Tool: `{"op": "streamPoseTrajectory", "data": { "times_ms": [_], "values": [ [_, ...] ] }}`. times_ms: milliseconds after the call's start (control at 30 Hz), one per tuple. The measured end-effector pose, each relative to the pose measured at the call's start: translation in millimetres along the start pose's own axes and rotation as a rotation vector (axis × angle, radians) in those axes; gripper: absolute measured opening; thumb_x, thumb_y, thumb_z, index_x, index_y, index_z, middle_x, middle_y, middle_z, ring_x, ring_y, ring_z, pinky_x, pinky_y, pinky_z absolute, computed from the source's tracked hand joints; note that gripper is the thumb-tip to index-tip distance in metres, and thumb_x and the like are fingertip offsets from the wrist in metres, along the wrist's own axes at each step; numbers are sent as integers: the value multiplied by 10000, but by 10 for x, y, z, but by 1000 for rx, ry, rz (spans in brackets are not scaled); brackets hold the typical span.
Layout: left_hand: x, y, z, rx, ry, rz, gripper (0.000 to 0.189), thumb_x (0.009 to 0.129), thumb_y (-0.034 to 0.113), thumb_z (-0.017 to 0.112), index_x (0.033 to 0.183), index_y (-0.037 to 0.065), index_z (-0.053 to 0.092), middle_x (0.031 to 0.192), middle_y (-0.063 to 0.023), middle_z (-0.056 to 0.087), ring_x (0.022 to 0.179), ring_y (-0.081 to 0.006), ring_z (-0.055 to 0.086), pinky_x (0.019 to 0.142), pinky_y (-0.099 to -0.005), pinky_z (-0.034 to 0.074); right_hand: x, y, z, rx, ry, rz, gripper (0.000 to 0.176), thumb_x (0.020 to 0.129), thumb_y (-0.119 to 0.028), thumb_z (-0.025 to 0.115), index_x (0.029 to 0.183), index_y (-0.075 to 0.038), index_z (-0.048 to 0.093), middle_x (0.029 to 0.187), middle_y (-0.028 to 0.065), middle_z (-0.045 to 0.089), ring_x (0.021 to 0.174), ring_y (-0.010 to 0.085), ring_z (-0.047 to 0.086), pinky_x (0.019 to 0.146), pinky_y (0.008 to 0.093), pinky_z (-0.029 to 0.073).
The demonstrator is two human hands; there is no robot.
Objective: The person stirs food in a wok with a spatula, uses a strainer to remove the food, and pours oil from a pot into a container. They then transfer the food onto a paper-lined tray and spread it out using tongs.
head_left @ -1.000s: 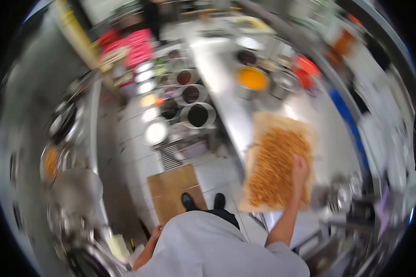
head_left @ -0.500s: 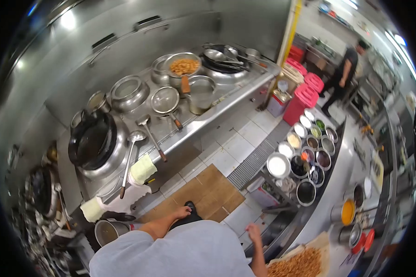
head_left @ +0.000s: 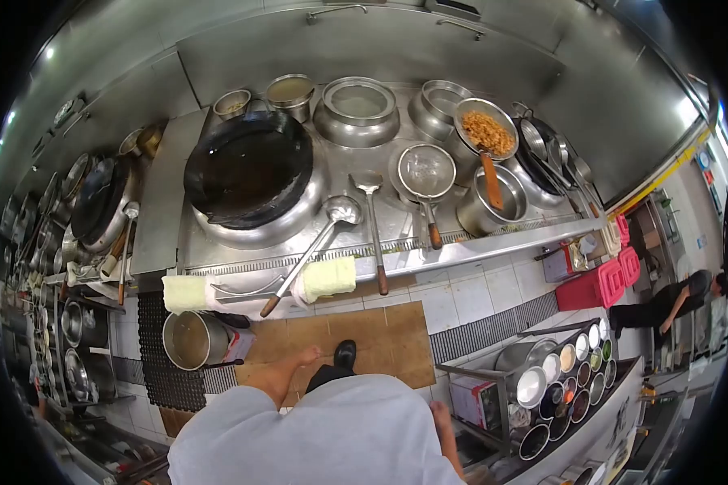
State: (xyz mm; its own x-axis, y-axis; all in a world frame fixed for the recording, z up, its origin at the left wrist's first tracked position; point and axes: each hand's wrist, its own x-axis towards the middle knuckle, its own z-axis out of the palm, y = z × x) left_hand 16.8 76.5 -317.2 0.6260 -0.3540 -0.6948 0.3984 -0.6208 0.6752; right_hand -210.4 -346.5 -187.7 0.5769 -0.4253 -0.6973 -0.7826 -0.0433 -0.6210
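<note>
My left hand [head_left: 309, 356] hangs in front of my body, over the brown mat and below the stove's front edge; its fingers are blurred and nothing shows in it. My right hand [head_left: 441, 414] is low at my right side, near the ingredient rack, its fingers indistinct. Neither touches any utensil. On the stove ahead sit a black wok [head_left: 251, 171], a ladle [head_left: 344, 212], a wok spatula [head_left: 369, 183] and a wire strainer [head_left: 426, 171]. A second strainer holds fried brown pieces [head_left: 488, 132], its wooden handle lying across a steel pot [head_left: 469, 217].
A steel bucket [head_left: 192, 341] stands on the floor at left. Folded pale towels [head_left: 329, 280] hang on the stove rail. Several ingredient pots [head_left: 532, 388] fill the right rack. Beyond are pink bins [head_left: 584, 284] and a person in dark clothes [head_left: 673, 303].
My view has swung left, bringing the stove to face me and moving the right counter toward the edge. My left hand has shifted slightly left in view. Both hands stay low.
</note>
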Motion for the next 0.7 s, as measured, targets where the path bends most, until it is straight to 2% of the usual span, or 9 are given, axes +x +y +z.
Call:
{"op": "streamPoseTrajectory", "data": {
  "times_ms": [67,100,133,167,367,433,533,633,700],
  "values": [
    [-223,145,-180,32,-15,-48,217,827,205,528,973,56,588,800,-130,596,738,-251,593,643,-393,504,421,-712,128,-107,-72,-91,243,885,-230,533,923,3,592,766,105,607,731,182,579,663,341,457],
    [-314,288,-308,55,-20,-65,228,838,216,514,989,59,584,784,-132,587,704,-244,591,605,-391,505,980,-697,222,-489,33,-601,256,883,-237,537,946,5,588,771,102,600,727,167,577,629,324,461],
    [-303,388,-425,81,-25,-79,240,849,226,501,1005,62,581,768,-133,579,669,-237,589,567,-390,507,1121,-1132,375,-399,-66,-355,277,882,-240,537,1017,-1,567,803,96,599,727,155,573,607,314,465],
    [-241,380,-451,93,-21,-69,240,849,226,501,1005,62,581,768,-133,579,669,-237,589,567,-390,507,1400,-1332,581,-302,-97,-542,331,891,-262,537,1099,-4,531,854,89,602,736,152,572,615,314,476],
    [-43,217,-269,-154,192,-6,259,863,238,513,1054,79,586,784,-88,589,636,-216,582,530,-354,498,1589,-2893,1526,75,-373,-338,395,928,-334,505,1229,-85,447,935,56,597,799,168,581,664,344,498],
    [29,74,-176,-53,342,276,258,861,206,530,1089,91,567,809,-56,596,636,-176,576,530,-333,491,1543,-3100,1660,60,-370,-277,403,929,-360,503,1232,-101,441,949,61,599,812,180,587,678,358,502],
    [-267,531,-198,-800,438,-50,240,872,198,531,1094,109,553,831,-43,602,647,-146,576,544,-322,491,1674,-3211,1675,113,-601,-134,383,924,-397,508,1177,-114,456,989,92,607,881,231,609,745,457,511],
    [-466,773,-274,-991,567,-77,212,887,219,531,1072,117,549,824,-41,601,653,-133,579,553,-306,491,1782,-3320,1532,236,-866,45,336,918,-372,530,1125,-115,465,943,99,602,903,246,612,770,473,515],
    [-545,914,-335,-1008,506,-97,192,892,234,537,1044,118,551,829,-44,597,686,-142,591,569,-292,495,1766,-3410,1518,175,-837,49,291,899,-323,574,1064,-106,471,780,66,562,718,206,617,672,414,561]
  ]
}}
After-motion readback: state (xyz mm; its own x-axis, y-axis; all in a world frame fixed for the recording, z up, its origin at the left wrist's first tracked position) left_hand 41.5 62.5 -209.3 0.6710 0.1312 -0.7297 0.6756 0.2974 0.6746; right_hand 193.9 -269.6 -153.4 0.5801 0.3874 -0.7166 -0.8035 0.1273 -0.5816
